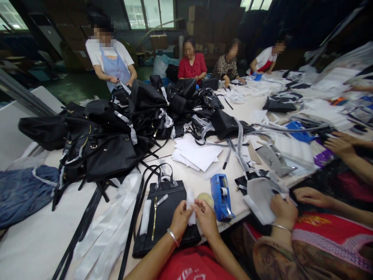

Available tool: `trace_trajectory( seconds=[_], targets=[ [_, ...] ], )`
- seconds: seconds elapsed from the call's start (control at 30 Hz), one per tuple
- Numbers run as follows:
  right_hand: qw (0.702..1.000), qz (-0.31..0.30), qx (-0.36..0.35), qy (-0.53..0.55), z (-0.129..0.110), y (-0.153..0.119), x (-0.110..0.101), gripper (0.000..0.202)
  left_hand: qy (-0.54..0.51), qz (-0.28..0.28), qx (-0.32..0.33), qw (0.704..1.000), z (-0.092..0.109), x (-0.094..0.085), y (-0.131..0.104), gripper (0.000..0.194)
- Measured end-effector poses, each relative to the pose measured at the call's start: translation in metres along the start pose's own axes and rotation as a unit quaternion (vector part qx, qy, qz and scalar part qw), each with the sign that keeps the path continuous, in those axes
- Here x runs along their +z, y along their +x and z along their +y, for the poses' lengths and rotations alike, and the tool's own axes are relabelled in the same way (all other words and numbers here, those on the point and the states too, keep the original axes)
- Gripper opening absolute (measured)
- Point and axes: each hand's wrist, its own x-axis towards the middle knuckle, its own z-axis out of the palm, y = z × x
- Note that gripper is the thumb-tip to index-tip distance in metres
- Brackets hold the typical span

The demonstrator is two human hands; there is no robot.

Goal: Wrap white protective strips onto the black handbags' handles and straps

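Note:
A black handbag [167, 214] with a gold zipper lies flat in front of me, its handles pointing away. Over its right side, my left hand [181, 218] and my right hand [204, 216] pinch a narrow white strip [190, 206] between their fingertips, close together. A rolled white piece [145, 217] rests on the bag's left side, and a small wrapped tab covers the zipper's upper end. Just beyond my right hand are a round yellowish roll [205, 199] and a blue tape dispenser [222, 196].
Black bags [110, 155] are heaped at the left and centre. White sheets [198, 151] lie beyond the dispenser, white strips [107, 225] at the left. At the right a co-worker's hands [282, 212] handle a wrapped bag [259, 194]. Several people stand or sit across the table.

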Motion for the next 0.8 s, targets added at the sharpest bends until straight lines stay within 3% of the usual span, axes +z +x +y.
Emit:
trace_trajectory(
  seconds=[0.37,0.6,0.8],
  targets=[
    [0.998,-0.055,0.003,0.002,0.0,0.014,0.002,0.026,0.027,-0.013,0.02,0.999,-0.003,-0.004,0.002,0.027],
    [0.997,-0.029,-0.036,-0.067,0.003,0.015,0.003,0.017,0.024,0.002,-0.007,1.0,-0.004,-0.002,0.005,0.023],
    [0.999,-0.048,0.02,0.014,0.017,0.025,0.0,0.042,-0.012,-0.008,-0.021,1.0,-0.004,0.0,0.006,0.027]
  ],
)
